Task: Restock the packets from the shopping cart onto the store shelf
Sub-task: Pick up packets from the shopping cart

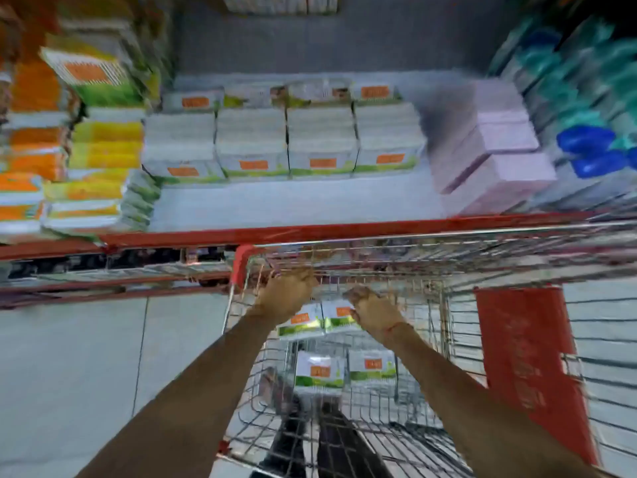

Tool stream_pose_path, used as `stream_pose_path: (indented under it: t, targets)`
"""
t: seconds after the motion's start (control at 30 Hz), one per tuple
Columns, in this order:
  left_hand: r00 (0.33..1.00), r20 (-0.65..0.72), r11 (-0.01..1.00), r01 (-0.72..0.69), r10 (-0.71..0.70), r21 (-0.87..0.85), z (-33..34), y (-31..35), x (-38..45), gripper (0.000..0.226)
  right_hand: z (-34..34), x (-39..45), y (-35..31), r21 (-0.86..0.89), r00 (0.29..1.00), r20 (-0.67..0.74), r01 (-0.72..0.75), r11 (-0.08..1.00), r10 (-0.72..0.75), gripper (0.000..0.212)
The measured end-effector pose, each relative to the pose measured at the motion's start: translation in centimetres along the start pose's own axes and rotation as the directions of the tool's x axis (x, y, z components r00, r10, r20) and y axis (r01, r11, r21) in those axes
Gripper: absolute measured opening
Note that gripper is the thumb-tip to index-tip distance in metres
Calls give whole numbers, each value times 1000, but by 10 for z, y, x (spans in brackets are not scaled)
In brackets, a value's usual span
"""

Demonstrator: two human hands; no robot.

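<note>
Inside the wire shopping cart (406, 339), I see both hands reaching down from the near side. The left hand (287, 294) is curled with its fingers closed over the upper edge of a white-and-green packet (300, 322). The right hand (374, 310) is curled the same way over a second packet (339, 319) just beside the first, and the two packets touch along their inner edges. Whether either packet is lifted clear of the cart I cannot tell, since the picture is blurred.

Lower in the cart lie two more packets (319, 370) side by side (each with an orange label and a green band), apart from both hands.

The cart stands against the red front edge of the store shelf (310, 231). On the shelf, a row of matching white stacked packets (286, 139) sits toward the back, leaving bare shelf surface between it and the front edge. To the left of the row are orange and yellow packs (103, 143). To the right are pale pink packs (489, 157), then blue and teal items (586, 139) at the far right.

A red panel (531, 367) hangs on the cart's right side.
</note>
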State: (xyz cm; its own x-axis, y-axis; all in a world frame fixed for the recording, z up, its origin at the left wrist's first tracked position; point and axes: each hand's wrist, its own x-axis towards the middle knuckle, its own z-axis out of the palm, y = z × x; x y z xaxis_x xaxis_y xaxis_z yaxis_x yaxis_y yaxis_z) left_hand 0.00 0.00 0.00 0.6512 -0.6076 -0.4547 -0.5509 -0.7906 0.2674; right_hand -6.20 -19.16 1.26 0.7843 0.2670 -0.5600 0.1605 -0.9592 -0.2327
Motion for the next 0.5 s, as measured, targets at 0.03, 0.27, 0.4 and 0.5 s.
stream_pose_path:
  t: [0.03, 0.27, 0.4, 0.5]
  targets:
    - [994, -107, 998, 21, -14, 62, 11, -2, 10, 29, 10, 11, 2, -9, 998, 60, -19, 1000, 20, 47]
    - [940, 270, 977, 215, -210, 12, 86, -14, 36, 69, 70, 66, 22, -102, 978, 198, -53, 993, 72, 89]
    - [927, 239, 943, 318, -289, -95, 107, -8, 32, 77, 83, 73, 24, -75, 986, 145, -77, 994, 87, 86]
    - [918, 247, 914, 359, -310, -188, 104, -2, 26, 81, 79, 72, 24, -3, 978, 192, -83, 997, 82, 77]
